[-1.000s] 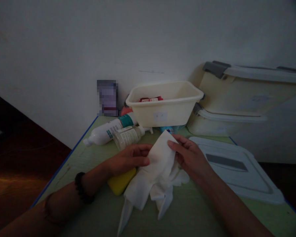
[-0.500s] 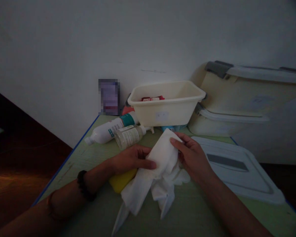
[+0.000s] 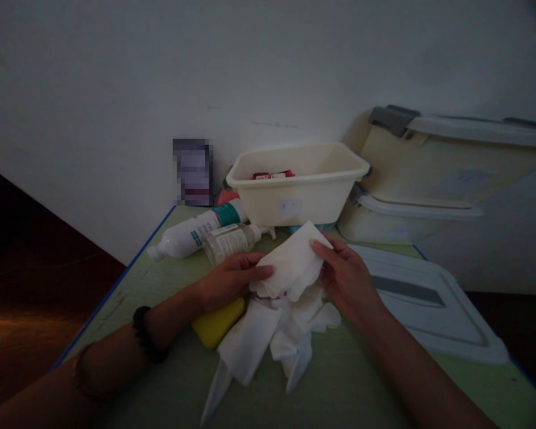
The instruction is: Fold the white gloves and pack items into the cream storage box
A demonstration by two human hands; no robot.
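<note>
Between my two hands is a folded white tissue (image 3: 290, 262), held above the table. My left hand (image 3: 234, 277) pinches its left end, thumb on top. At its upper right corner my right hand (image 3: 346, 274) grips it with the thumb in front and the fingers behind. Below lies a crumpled heap of white tissues (image 3: 290, 339) on the green table. A yellow object (image 3: 218, 323), perhaps a sponge, sits under my left wrist, partly hidden.
A white bottle (image 3: 192, 235) and a clear pump bottle (image 3: 230, 241) lie on their sides at left. Behind stands an open cream bin (image 3: 312, 199) with a red packet (image 3: 273, 176) inside. Lidded boxes (image 3: 442, 167) are stacked at right, near a flat lid (image 3: 433, 310). A blurred-out device (image 3: 193, 173) leans against the wall.
The folded tissue has come up off the heap and lies flatter between my hands. My left hand has shifted slightly up and left. The camera view has moved a little.
</note>
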